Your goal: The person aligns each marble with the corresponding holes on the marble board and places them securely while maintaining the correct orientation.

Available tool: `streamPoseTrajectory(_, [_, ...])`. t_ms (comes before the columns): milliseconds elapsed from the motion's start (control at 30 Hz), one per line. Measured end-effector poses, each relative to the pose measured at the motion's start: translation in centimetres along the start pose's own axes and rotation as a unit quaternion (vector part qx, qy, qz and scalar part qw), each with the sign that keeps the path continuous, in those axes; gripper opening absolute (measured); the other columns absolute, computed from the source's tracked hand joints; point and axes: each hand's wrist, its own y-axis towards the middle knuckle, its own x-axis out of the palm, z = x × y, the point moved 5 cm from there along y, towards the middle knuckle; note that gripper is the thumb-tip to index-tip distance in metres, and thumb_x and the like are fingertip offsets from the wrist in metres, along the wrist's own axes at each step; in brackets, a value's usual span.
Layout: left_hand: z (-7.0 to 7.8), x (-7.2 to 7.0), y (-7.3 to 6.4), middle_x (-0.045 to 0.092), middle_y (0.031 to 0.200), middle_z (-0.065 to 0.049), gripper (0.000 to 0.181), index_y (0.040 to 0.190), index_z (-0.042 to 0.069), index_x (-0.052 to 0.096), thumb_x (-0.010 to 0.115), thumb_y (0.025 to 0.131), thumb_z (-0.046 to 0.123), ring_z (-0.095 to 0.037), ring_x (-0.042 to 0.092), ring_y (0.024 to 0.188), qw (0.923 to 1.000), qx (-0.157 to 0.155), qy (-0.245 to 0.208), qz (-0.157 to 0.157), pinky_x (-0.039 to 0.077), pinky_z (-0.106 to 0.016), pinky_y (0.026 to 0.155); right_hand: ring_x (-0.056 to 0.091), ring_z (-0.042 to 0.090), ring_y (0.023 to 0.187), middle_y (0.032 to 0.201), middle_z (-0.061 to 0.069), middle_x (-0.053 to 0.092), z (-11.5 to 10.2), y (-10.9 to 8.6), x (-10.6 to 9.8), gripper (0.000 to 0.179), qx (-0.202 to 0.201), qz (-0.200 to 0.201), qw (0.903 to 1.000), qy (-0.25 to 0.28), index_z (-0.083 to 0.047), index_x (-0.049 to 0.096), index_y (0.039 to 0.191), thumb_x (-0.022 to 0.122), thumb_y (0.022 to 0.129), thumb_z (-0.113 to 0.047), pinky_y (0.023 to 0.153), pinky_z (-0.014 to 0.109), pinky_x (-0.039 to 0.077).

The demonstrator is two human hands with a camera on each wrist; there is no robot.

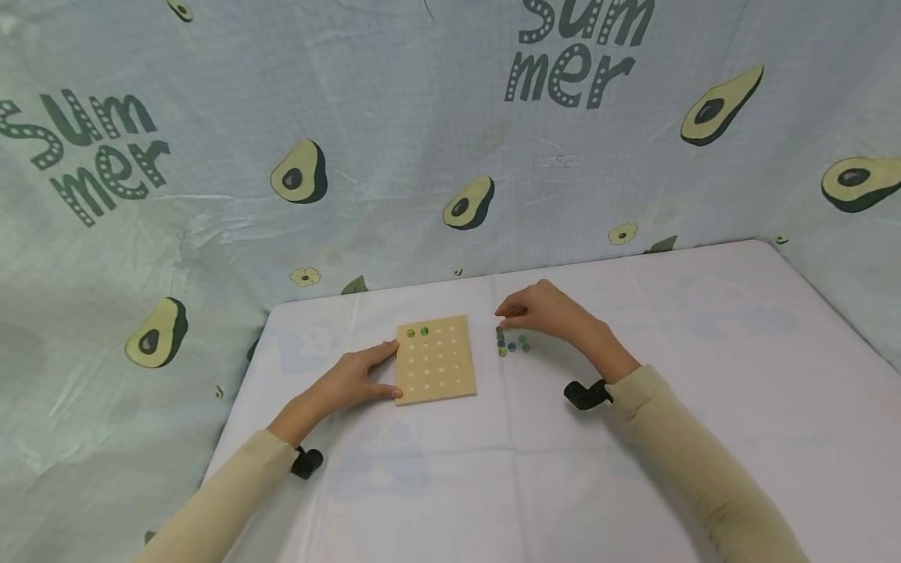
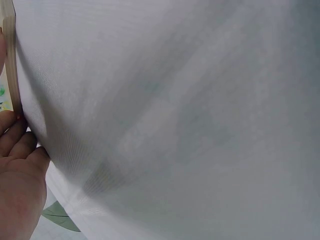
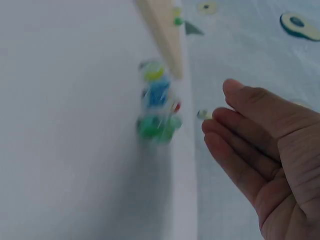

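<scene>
Right hand (image 1: 547, 310) hangs at the far edge of the small cluster of glassy marbles (image 1: 511, 347), thumb and fingers loosely bent and parted with no marble visible between them; whether a fingertip touches the farthest one, I cannot tell. From those fingertips the marbles spread toward the person across the tabletop (image 1: 450, 485), just right of the pale dimpled board (image 1: 435, 378), so this hand is much the nearer. Across the board, the left hand (image 1: 352, 379) lies spread against its left edge, thumb at the near corner, fingers farther up.
</scene>
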Motion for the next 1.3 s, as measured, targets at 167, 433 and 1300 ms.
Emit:
streamPoseTrajectory(167, [-0.2,0.1,0.1,0.031,0.164,-0.014,0.102,0.160,0.009,0.031,0.083,0.081,0.046,-0.034,0.030,0.151,1.0000,-0.003,-0.001,-0.003,0.032,-0.051,0.120,0.072,0.010,0.092,0.103,-0.001,0.078,2.5,-1.4,0.1,0.022,0.005,-0.046,0.9989,0.008,-0.011,0.080,0.113,0.077,0.092,-0.017,0.081,0.029,0.060])
streamPoseTrajectory(433, [-0.3,0.1,0.3,0.032,0.163,-0.013,0.102,0.160,0.009,0.032,0.083,0.081,0.046,-0.033,0.031,0.150,1.0000,0.002,0.006,0.002,0.033,-0.050,0.120,0.073,0.010,0.096,0.105,-0.002,0.078,3.3,-1.6,0.3,0.019,-0.039,-0.091,0.9951,-0.006,-0.012,0.081,0.110,0.079,0.091,-0.015,0.083,0.027,0.060])
streamPoseTrajectory(1300, [-0.3,0.1,0.0,0.032,0.164,-0.013,0.102,0.160,0.009,0.032,0.083,0.080,0.047,-0.032,0.030,0.151,1.0000,0.000,0.000,0.000,0.033,-0.051,0.120,0.075,0.011,0.090,0.101,0.001,0.079,2.1,-1.4,0.7,0.021,-0.129,-0.066,0.9854,-0.090,-0.006,0.081,0.107,0.081,0.087,-0.011,0.076,0.023,0.060])
